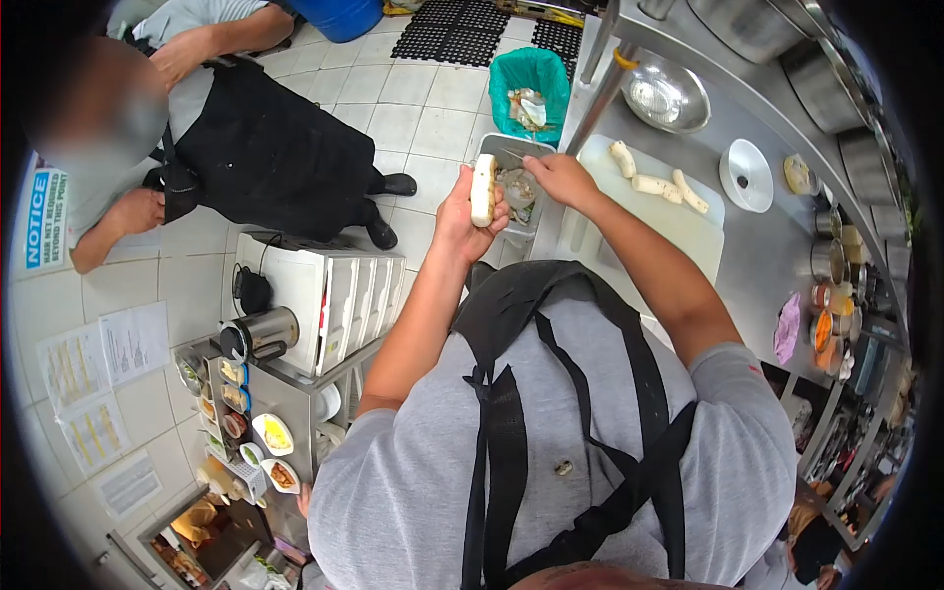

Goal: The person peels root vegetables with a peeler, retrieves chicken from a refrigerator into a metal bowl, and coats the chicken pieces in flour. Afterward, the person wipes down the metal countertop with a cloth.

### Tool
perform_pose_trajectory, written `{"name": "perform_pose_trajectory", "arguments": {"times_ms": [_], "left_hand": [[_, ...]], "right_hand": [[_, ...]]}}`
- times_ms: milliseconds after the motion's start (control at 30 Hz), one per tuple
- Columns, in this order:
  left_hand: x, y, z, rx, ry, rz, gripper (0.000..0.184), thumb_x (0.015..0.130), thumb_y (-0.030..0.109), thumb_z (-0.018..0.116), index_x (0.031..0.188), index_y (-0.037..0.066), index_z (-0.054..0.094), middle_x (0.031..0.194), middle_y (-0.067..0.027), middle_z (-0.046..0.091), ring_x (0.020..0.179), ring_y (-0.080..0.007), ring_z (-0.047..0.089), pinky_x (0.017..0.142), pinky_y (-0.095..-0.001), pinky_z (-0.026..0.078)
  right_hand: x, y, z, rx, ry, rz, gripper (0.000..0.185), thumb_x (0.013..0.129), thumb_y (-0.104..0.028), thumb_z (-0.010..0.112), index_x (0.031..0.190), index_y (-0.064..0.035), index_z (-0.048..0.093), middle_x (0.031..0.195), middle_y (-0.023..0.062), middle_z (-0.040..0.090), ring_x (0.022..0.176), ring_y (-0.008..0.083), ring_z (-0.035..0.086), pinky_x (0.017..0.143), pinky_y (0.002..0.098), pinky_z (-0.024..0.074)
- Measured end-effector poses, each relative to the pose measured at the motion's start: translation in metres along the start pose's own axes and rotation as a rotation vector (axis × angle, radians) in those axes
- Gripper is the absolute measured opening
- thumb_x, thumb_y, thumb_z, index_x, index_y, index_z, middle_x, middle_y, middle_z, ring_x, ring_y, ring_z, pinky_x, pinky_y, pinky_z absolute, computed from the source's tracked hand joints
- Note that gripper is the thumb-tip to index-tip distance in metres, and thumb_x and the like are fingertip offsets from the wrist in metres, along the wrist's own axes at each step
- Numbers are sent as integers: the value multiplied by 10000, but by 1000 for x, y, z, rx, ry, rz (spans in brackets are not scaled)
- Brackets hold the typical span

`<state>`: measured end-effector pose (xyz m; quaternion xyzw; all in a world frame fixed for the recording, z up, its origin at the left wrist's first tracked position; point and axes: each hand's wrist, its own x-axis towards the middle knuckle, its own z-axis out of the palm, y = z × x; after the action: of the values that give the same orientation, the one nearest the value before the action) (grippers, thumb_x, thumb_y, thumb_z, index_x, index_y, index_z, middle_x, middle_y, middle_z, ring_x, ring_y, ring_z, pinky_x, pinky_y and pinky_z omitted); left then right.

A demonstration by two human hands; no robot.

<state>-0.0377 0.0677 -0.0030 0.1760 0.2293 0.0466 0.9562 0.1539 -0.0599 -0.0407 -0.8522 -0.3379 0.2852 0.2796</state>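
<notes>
My left hand (466,218) is wrapped round a pale, partly peeled root piece (483,189) with brown skin along one side, held upright over a grey bin (523,218) of scraps. Close to its right, my right hand (559,178) is closed on a thin tool, perhaps a knife (512,153), pointing left toward the piece. The tool's handle is hidden in the fist. Several peeled pale pieces (657,184) lie on a white cutting board (700,212) to the right.
A green-lined bin (536,74) stands beyond the grey one. Metal bowl (666,93) and white bowl (746,175) sit on the steel counter, under a shelf post (598,103). A person in a black apron (270,147) stands at left, near a white drawer unit (339,310).
</notes>
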Motion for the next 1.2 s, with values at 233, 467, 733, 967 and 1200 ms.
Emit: {"name": "perform_pose_trajectory", "arguments": {"times_ms": [233, 467, 733, 967, 1200], "left_hand": [[16, 10, -24, -57, 58, -36, 559, 1102, 592, 344, 1248, 122, 609, 860, -69, 606, 675, -210, 544, 590, -340, 481], [26, 4, -32, -87, 39, -43, 461, 1132, 421, 290, 1104, 80, 598, 822, -98, 632, 697, -252, 577, 584, -365, 455], [4, -3, -13, -41, -87, -65, 412, 1129, 423, 357, 1229, 100, 593, 851, -87, 602, 671, -217, 484, 555, -337, 373], [28, 4, -56, -90, 23, -46, 455, 1114, 479, 406, 1234, 110, 643, 945, -60, 657, 729, -180, 562, 593, -316, 441], [28, -5, -25, 46, 242, 50, 350, 1108, 453, 444, 1098, 130, 577, 850, -71, 626, 662, -213, 593, 497, -346, 429]], "right_hand": [[-62, -57, -16, 108, 24, -191, 489, 1012, -489, 573, 875, -53, 745, 812, 190, 718, 784, 398, 704, 693, 509, 532], [-73, -65, -14, -18, 53, -555, 431, 1004, -457, 585, 821, -81, 693, 772, 166, 701, 740, 409, 681, 642, 514, 521], [-5, -13, 0, -208, 12, -11, 555, 1011, -533, 518, 941, -41, 765, 969, 223, 747, 932, 447, 706, 830, 536, 550], [-59, -58, -10, -23, 39, -398, 443, 1012, -436, 570, 839, -46, 689, 812, 206, 689, 782, 435, 671, 684, 530, 509], [-51, -63, -6, -54, 95, -685, 369, 1006, -361, 615, 805, -54, 657, 755, 187, 667, 746, 415, 668, 639, 501, 506]]}}
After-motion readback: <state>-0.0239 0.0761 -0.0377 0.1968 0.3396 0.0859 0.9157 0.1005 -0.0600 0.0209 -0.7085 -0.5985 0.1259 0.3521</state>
